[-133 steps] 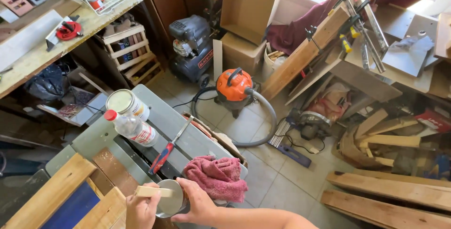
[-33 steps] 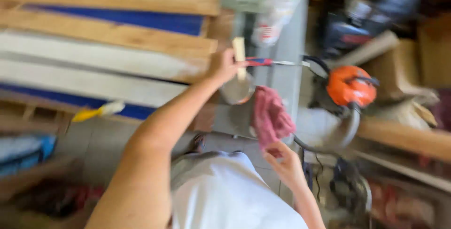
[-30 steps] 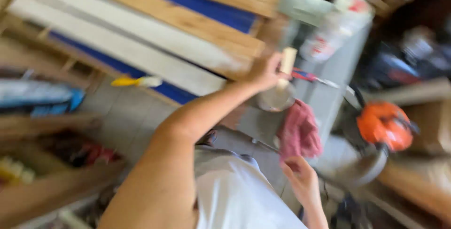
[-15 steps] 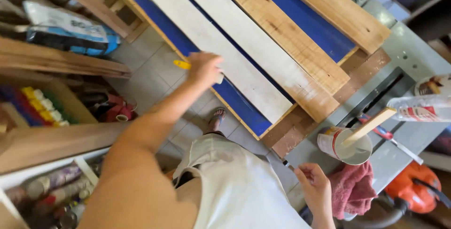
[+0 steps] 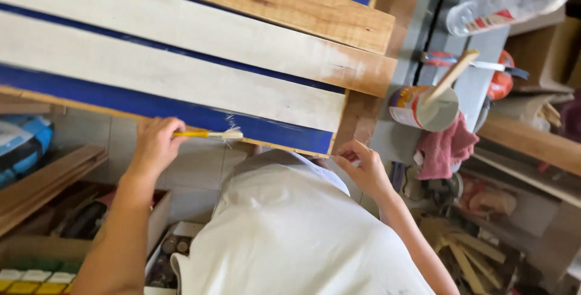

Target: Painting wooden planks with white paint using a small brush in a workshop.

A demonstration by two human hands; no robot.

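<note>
Nearest the camera, a white shirt (image 5: 296, 234) is filling the lower middle of the view. Just beyond it, the left hand (image 5: 154, 147) is being closed around the yellow handle of a small paintbrush (image 5: 209, 134) — the grip is pressed together on that handle, and the pale bristles are being laid against the near blue edge of the board assembly (image 5: 181, 77). The right hand (image 5: 363, 168) is being held near the right corner of that blue edge; its fingers are curled with thumb and forefinger drawn close, but whether anything is being pinched there cannot be told.

Farther out, the white planks and a bare wooden plank are lying side by side with blue strips between them. Beyond the right end, an open paint can (image 5: 420, 108) with a wooden stir stick (image 5: 451, 77) standing in it is resting on the grey table (image 5: 478, 86), with a pink rag (image 5: 445, 147) just beside it and a clear plastic bottle (image 5: 508, 7) farther back.

A smear onto the white plank is judged likely if the bristles are being splayed too far over the edge — they are already fanning. Drips onto the floor tiles (image 5: 193, 174) below could be caused by an overloaded brush.
</note>
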